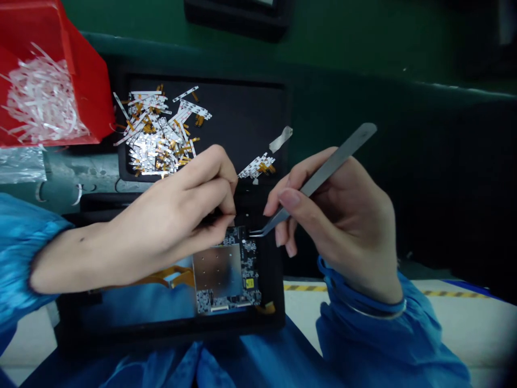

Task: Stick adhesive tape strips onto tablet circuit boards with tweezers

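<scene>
My right hand (343,221) grips a pair of bent-tip metal tweezers (331,161). Their tips point left and sit at the upper right edge of a circuit board (249,264). Just left of those tips, my left hand (181,210) is closed in a pinch over the board's top edge; what the fingers hold, if anything, is hidden. The board carries a silver metal plate (218,269) and lies in a black tablet-like housing (161,334). An orange flex cable (177,276) runs out from under my left forearm beside the plate.
Beyond my left hand, a black tray (242,102) holds a heap of small white-and-orange flex strips (157,134). A smaller bunch of strips (260,166) lies at its near right. A red bin (91,91) with white paper-like scraps (44,102) stands at upper left.
</scene>
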`<state>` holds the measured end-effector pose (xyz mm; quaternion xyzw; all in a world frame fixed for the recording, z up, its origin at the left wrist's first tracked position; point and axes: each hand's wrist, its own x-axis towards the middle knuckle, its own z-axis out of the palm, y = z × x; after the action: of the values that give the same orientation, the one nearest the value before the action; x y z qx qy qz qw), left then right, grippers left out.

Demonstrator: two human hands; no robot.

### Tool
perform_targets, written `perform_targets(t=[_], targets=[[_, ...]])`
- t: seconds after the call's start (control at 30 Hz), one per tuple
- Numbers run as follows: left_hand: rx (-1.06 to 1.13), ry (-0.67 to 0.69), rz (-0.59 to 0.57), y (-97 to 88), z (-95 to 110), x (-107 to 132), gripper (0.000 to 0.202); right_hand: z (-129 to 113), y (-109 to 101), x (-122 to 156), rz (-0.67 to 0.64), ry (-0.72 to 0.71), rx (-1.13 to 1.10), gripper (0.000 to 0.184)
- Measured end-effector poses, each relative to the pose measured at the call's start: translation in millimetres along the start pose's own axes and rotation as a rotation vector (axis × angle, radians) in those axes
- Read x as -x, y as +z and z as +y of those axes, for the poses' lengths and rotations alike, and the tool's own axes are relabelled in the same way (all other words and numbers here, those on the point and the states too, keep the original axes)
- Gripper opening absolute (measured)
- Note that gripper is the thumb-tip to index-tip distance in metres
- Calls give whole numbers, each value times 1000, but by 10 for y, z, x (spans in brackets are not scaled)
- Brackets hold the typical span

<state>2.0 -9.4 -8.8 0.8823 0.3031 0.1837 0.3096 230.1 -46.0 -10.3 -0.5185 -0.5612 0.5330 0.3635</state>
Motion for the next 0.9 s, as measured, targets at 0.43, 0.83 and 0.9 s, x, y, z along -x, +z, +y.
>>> perform_targets(t=[0.43, 0.83, 0.9], targets=[[-70, 56, -40, -29, 4, 29, 12, 58, 23, 20, -4, -48, 40, 14], [-252, 64, -60, -81, 87, 38, 11, 43, 26, 40, -18, -147, 254, 10], [-310, 53, -72, -90, 123, 28, 21, 44, 29, 42, -17, -144, 268, 10]])
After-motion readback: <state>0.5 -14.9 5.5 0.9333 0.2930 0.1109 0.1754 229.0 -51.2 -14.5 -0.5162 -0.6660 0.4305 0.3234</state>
